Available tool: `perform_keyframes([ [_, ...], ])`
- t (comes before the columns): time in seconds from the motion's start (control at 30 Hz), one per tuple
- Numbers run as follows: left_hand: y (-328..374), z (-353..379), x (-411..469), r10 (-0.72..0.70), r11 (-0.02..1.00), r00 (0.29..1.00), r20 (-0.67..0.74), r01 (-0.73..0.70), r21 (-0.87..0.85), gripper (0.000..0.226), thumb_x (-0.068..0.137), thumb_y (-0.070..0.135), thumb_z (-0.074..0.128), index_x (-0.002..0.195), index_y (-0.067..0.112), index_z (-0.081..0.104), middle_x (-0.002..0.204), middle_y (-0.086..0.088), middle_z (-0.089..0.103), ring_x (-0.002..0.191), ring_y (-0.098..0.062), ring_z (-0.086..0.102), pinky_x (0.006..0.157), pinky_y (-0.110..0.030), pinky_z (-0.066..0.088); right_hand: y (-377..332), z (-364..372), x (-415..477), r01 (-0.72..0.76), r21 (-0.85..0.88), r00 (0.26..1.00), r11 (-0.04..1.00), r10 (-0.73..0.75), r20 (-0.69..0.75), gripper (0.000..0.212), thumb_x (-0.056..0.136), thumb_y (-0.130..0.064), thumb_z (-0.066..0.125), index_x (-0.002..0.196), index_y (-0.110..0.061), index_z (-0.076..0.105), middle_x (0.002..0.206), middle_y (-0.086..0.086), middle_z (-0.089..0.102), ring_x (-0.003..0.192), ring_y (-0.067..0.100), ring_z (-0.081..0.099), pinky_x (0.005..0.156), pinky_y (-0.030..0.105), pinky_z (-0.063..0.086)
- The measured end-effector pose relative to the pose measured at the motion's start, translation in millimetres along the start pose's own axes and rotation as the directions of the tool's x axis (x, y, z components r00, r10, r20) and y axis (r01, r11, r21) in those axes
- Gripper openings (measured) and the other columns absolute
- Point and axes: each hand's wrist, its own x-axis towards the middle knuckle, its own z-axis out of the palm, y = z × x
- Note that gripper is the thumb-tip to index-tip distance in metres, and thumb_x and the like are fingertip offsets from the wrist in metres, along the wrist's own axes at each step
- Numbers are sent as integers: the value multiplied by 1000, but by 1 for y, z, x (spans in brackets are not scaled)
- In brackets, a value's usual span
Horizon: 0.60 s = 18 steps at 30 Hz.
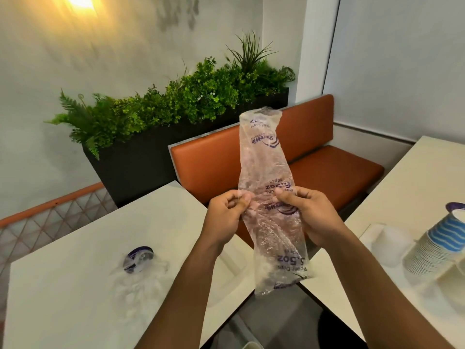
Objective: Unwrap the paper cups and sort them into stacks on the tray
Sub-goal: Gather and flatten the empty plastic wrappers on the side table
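An empty clear plastic cup wrapper (pixel 264 157) with purple print hangs upright in the air between two tables. My left hand (pixel 226 217) pinches its left edge near the middle. My right hand (pixel 309 215) grips its right side at the same height. At the right edge a stack of blue-and-white striped paper cups (pixel 432 248) lies tilted on a white tray (pixel 375 227), with a white cup (pixel 387 245) beside it.
A second crumpled clear wrapper (pixel 138 263) lies on the left white table (pixel 75 273). An orange bench (pixel 314 157) and a black planter with green plants (pixel 151 157) stand behind. A dark gap separates the left table from the right table (pixel 402 177).
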Motion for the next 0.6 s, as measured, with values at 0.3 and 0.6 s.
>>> perform_keyframes([
  [0.3,7,12,-1,11,997,990,142,0,-75,33,101,17,65,133,24,63,119,-1,76,109,-22,74,92,-43,61,8,-29,12,29,-55,985,998,-20,169,30,85,-17,71,112,-3,72,109,14,78,98,27,74,83,39,62],
  [0.6,-10,24,-3,6,999,992,129,-12,43,34,103,4,55,98,23,82,104,1,79,99,-21,73,88,-38,59,19,-58,22,-94,-58,983,994,102,153,23,101,8,50,94,-4,69,96,17,74,71,14,66,58,20,55],
])
